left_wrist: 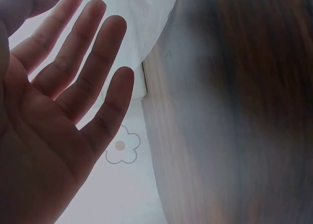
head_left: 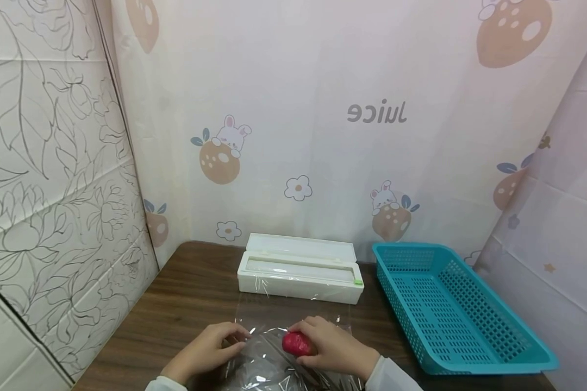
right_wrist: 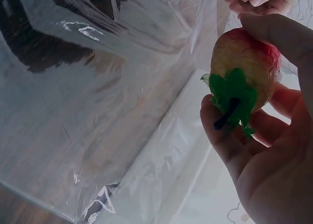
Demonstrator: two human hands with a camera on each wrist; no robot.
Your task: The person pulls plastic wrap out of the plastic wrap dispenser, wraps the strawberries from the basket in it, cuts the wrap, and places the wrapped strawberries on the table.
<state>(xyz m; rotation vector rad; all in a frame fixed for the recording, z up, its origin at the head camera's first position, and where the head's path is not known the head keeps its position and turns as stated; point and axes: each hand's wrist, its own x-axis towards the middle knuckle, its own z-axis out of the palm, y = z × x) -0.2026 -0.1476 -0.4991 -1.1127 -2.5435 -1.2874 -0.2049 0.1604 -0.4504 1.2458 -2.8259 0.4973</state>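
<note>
My right hand [head_left: 333,347] grips a small red toy fruit [head_left: 295,343] just above a sheet of clear cling film [head_left: 269,370] spread on the brown table [head_left: 186,304]. The right wrist view shows the fruit [right_wrist: 244,70] with green leaves and a dark stem, held between thumb and fingers of that hand [right_wrist: 266,170], beside the film [right_wrist: 98,97]. My left hand [head_left: 205,350] lies at the film's left part, fingertips on it. Its fingers are straight and spread in the left wrist view [left_wrist: 58,101].
A white cling-film dispenser box [head_left: 300,269] stands behind the sheet, its lid raised. A teal plastic basket [head_left: 450,315] sits at the right of the table. Patterned curtains close off the back and both sides.
</note>
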